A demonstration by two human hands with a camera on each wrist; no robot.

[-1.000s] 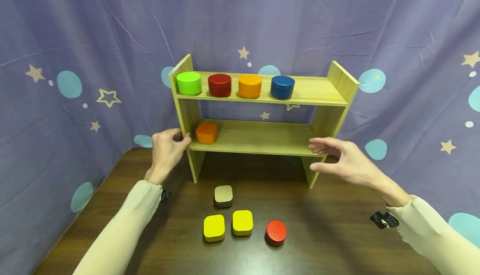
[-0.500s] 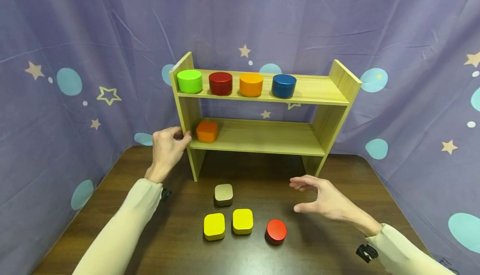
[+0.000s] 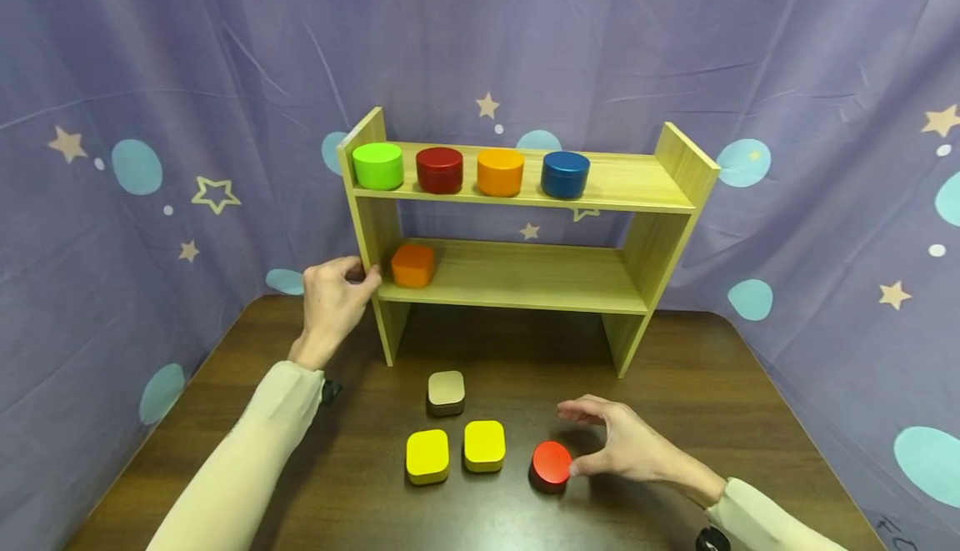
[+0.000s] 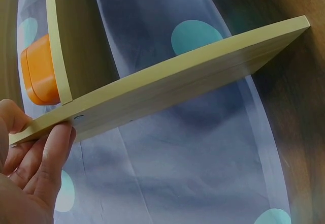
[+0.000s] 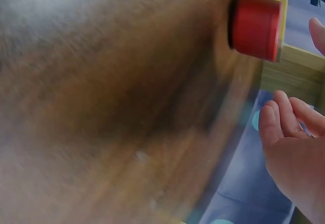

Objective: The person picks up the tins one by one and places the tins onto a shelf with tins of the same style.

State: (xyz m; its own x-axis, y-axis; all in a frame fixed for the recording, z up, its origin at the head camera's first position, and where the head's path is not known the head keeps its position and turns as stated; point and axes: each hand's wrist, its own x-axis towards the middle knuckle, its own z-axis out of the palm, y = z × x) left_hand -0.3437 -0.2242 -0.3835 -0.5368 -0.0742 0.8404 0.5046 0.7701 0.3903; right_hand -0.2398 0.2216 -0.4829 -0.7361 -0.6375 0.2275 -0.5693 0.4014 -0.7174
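My left hand grips the front edge of the left side panel of a two-tier wooden shelf; in the left wrist view its thumb and fingers lie on opposite faces of the panel. My right hand is beside a round red tin on the table. Its thumb is at the tin's right edge, and its fingers are spread apart from the thumb. Whether the thumb touches the tin I cannot tell. In the right wrist view the red tin stands just beyond the hand.
Green, dark red, orange and blue round tins line the upper tier. An orange square tin sits at the lower tier's left end. Two yellow square tins and a beige one stand on the table.
My right hand has come down and left from the shelf's right side to the red tin. My left hand keeps its grip on the shelf panel. The tins have not moved.
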